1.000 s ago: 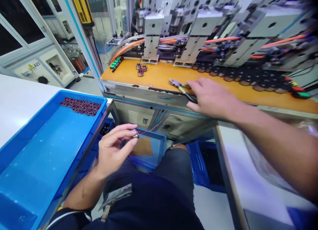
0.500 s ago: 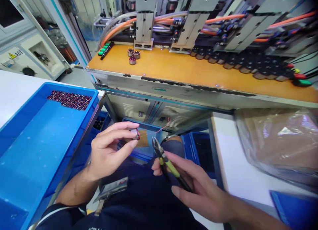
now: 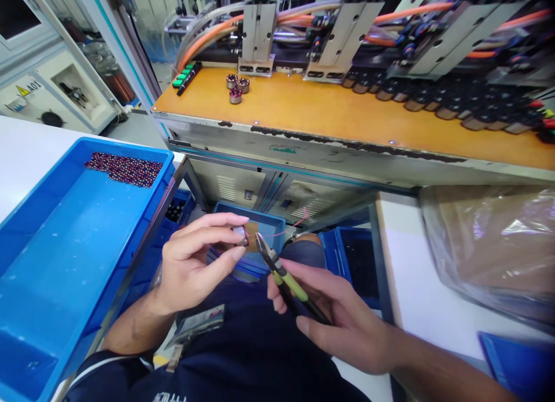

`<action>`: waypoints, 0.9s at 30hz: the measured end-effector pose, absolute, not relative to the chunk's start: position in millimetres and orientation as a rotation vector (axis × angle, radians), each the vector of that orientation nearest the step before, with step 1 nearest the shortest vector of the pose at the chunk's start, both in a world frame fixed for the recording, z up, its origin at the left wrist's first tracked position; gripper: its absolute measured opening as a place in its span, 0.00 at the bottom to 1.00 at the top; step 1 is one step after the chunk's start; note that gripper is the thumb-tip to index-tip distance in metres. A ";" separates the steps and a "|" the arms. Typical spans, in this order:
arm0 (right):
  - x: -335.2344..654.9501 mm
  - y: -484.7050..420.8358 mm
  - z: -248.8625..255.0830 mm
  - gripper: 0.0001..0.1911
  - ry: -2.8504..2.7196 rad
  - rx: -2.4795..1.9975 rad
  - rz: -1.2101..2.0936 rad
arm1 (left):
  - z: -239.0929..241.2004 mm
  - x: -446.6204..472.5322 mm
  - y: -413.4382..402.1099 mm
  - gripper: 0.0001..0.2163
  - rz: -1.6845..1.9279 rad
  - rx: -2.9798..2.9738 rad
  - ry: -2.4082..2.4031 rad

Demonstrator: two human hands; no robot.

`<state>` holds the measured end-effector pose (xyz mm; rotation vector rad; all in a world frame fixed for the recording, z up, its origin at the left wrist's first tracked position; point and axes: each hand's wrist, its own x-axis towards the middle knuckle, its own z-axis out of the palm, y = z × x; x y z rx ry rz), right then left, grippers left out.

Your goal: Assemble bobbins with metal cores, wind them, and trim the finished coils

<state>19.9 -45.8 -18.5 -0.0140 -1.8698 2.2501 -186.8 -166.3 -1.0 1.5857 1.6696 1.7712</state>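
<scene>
Between the thumb and fingers of my left hand (image 3: 197, 257) is a small round motor stator (image 3: 241, 235), silvery on its side with reddish windings. A thin pinkish-red wire (image 3: 299, 221) trails from it to the right and curls up at its end. My right hand (image 3: 333, 312) grips diagonal cutters (image 3: 286, 279) with yellow-green and black handles. Their jaw tips point up and left, close to the wire beside the stator; whether they touch it I cannot tell.
On my left, a blue tray (image 3: 39, 269) holds rows of stators (image 3: 125, 169). Three more stators (image 3: 235, 95) and a black marker (image 3: 189, 79) lie on the orange bench (image 3: 303, 110). Dark cylindrical parts (image 3: 451, 104) line its right side. A plastic-wrapped box (image 3: 494, 240) stands at right.
The cutters have moved left and slightly up, so their tips are nearer the stator. My left hand keeps its hold on the stator; the view has shifted a little.
</scene>
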 end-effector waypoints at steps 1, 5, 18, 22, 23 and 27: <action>19.7 -46.4 -17.7 0.40 -1.864 -0.023 2.247 | -1.5 -187.0 -166.1 0.16 1.770 1.583 1.670; 18.3 -47.8 -15.4 0.37 -1.861 -0.048 2.226 | -2.6 -187.7 -165.3 0.16 1.767 1.582 1.675; 16.4 -50.1 -14.4 0.35 -1.928 -0.071 2.152 | -2.8 -189.1 -166.5 0.15 1.761 1.596 1.669; 18.1 -50.6 -15.1 0.34 -1.936 -0.090 2.144 | -2.8 -189.0 -166.5 0.16 1.764 1.596 1.648; 18.4 -50.6 -15.3 0.34 -1.943 -0.100 2.142 | -2.7 -188.9 -166.4 0.16 1.764 1.595 1.642; 18.4 -50.7 -17.0 0.33 -2.019 -0.164 2.088 | -3.0 -187.9 -165.8 0.14 1.764 1.594 1.646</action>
